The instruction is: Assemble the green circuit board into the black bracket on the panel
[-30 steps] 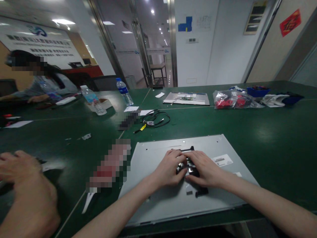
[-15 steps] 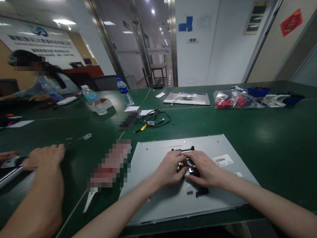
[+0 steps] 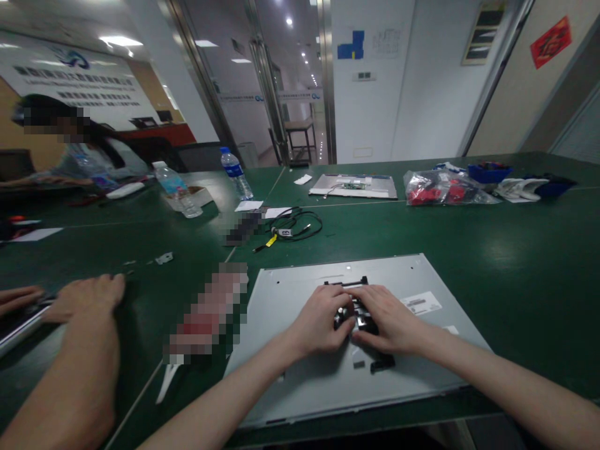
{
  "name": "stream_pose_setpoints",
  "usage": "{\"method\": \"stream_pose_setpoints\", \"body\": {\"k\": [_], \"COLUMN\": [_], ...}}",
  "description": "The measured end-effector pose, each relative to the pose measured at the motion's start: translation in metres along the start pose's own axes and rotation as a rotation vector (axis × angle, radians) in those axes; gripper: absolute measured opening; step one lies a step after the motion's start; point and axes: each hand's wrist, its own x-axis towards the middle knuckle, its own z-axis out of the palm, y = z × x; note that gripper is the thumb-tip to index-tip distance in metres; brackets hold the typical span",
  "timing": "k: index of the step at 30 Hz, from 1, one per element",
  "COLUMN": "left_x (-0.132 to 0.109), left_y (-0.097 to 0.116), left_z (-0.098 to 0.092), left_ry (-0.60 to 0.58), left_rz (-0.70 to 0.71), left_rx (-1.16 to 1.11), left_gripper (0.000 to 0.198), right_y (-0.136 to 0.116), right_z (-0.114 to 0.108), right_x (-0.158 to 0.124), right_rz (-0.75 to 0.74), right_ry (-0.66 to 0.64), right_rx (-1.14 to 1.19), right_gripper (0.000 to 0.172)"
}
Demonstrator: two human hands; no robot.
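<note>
the left hand (image 3: pixel 323 319) and the right hand (image 3: pixel 391 319) meet over a small black plastic part (image 3: pixel 359 320) that sits on the middle of a flat grey metal panel (image 3: pixel 300 375). both hands have their fingers curled in and pressed against the part from opposite sides, the left one's fingertips closing on its left end and the right one's covering its right end, so most of the part is hidden. the panel lies flat on the near edge of a dark green table (image 3: pixel 492 250), directly in front of the person. a thin black strip (image 3: pixel 347 282) lies on the panel just beyond the knuckles, a short black bracket (image 3: pixel 382 362) lies on it just nearer than the right wrist, and a white printed label (image 3: pixel 420 303) is stuck to it beside the right hand. to the left, well apart, a co-worker's hand (image 3: pixel 89 297) rests palm down on the table. farther back are a coiled black cable with a yellow tag (image 3: pixel 295 225), two clear plastic water bottles (image 3: pixel 178 190), a second grey panel with a circuit board (image 3: pixel 354 185) and a clear plastic bag of red pieces (image 3: pixel 443 187).
</note>
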Motion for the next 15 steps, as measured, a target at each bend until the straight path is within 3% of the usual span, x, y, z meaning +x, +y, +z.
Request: {"method": "stream_pose_setpoints", "body": {"k": [15], "left_x": [-0.001], "left_y": [0.0008], "left_z": [-0.0049], "left_ry": [-0.044], "left_rz": [0.033], "left_rx": [0.015], "left_gripper": [0.022], "right_y": [-0.0014], "right_z": [-0.0018], "right_x": [0.0002], "right_rz": [-0.004], "right_ry": [0.0], "right_rx": [0.0], "right_gripper": [0.065]}}
